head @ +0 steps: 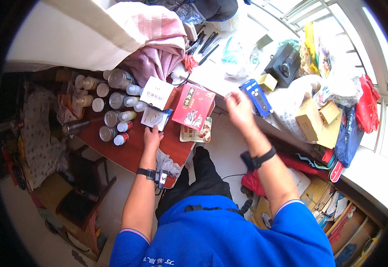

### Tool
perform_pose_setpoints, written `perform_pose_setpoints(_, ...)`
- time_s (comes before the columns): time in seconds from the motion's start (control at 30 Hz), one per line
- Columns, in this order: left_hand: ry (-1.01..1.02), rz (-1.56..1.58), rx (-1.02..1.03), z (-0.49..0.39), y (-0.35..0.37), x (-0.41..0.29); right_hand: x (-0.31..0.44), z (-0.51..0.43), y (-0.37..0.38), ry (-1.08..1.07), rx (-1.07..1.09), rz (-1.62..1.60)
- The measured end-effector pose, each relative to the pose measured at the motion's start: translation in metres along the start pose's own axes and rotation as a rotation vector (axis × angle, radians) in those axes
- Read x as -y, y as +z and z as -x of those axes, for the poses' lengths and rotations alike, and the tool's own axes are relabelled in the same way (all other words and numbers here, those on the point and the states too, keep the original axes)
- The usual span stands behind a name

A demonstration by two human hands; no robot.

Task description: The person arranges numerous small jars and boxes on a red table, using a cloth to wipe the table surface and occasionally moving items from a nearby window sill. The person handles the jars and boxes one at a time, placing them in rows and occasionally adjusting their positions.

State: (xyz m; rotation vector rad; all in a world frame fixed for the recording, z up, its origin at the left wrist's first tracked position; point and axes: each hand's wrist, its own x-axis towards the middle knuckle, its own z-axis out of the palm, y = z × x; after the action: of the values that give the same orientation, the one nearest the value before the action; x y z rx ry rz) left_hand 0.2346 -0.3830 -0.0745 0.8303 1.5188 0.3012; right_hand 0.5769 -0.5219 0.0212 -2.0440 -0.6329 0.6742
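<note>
My left hand (152,136) grips the near edge of a small white box (155,117) printed with a drawing of a looped cable. Just beyond that box lies a larger white box (157,92) bearing writing. A red gift box (194,106) with printed figures is to their right, partly covering a food pouch (204,131). My right hand (239,108) is raised between the table and the windowsill, fingers partly bent. Close to its right is a blue box picturing an electric shaver (256,97). I cannot tell whether anything is between the right fingers.
Several lidded jars (116,100) and pill bottles (124,126) crowd the red table (92,140). A grey cloth (168,163) hangs at its near corner. Pens (209,42), plastic bags (235,56), a black box (282,65) and cardboard boxes (309,119) sit along the windowsill.
</note>
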Motion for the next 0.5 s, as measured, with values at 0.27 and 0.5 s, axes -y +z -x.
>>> perform_pose_setpoints(0.27, 0.056, -0.119, -0.058, 0.009, -0.001, -0.013, 0.015, -0.175, -0.037, 0.138, -0.269, 0.652)
perform_pose_setpoints(0.5, -0.020, -0.044, -0.115, 0.021, 0.004, -0.015, -0.001, -0.210, -0.041, 0.141, -0.237, 0.515)
